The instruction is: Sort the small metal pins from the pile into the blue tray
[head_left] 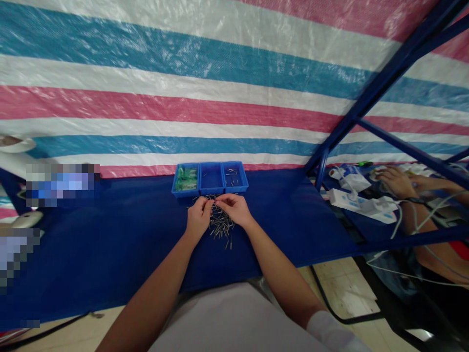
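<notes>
Head view: left hand [198, 216] and right hand [237, 209] were pinched closed mid-frame over metal pins [221, 227], grip contents unclear; blue tray [211, 191] sat higher in frame.

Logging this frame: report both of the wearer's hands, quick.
Left hand: closed in a pinch at the metal pins; anything held is too small to tell.
Right hand: pinched closed; contents cannot be told.

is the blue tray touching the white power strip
Apart: the head view plainly shows blue tabletop between the blue tray and the white power strip.
</notes>
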A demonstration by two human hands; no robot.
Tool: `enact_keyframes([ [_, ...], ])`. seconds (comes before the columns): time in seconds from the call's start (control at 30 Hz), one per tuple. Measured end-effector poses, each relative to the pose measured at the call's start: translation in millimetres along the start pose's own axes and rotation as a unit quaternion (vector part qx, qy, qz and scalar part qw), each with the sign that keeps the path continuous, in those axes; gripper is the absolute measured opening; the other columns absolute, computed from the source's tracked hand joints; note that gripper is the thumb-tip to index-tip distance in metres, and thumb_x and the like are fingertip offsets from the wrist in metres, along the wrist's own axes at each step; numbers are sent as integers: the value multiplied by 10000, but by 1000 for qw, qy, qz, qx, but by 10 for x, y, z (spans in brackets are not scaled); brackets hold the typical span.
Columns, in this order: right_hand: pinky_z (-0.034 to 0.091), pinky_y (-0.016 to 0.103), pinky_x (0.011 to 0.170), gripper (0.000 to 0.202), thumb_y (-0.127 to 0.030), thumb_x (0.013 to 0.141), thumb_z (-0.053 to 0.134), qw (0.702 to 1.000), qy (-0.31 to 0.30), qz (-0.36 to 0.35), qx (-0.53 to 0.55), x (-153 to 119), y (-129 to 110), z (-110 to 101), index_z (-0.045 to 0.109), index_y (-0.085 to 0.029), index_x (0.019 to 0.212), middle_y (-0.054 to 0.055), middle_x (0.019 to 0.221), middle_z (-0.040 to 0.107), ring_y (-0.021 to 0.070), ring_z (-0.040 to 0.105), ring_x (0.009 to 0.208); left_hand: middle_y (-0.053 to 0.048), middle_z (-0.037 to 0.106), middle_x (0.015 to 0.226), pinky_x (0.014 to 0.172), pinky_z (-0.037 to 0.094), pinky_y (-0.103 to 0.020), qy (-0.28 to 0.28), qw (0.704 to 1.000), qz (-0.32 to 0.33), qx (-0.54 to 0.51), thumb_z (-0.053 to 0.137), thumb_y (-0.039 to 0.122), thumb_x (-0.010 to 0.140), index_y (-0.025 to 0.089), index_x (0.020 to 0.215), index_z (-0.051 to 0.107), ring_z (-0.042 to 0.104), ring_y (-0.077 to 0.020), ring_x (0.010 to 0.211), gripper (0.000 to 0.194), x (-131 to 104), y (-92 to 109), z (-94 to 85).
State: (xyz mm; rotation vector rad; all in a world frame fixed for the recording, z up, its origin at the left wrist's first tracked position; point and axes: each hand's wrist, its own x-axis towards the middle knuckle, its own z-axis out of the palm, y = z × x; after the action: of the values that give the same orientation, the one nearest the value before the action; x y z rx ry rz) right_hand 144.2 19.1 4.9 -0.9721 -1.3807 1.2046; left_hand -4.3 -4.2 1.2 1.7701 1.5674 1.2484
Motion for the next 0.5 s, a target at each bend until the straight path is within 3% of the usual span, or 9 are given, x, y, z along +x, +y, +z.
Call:
enact_keyframes([
  [0.37,514,294,675,201,-351,665,741,1000,-6,4,14,-4,5,11,714,-198,793,29,765,719,159,650,677,29,550,501,540,381,-218,-1,1000,-16,6,418,405,894,191,592,512,511,-106,482,383,-2,34,-11],
  [0.5,512,293,661,190,-337,671,737,1000,0,3,15,-1,8,12,715,-194,794,30,747,715,156,643,651,24,575,523,574,405,-220,2,1000,-16,-9,422,412,896,185,646,571,544,-112,521,369,-2,20,-4],
])
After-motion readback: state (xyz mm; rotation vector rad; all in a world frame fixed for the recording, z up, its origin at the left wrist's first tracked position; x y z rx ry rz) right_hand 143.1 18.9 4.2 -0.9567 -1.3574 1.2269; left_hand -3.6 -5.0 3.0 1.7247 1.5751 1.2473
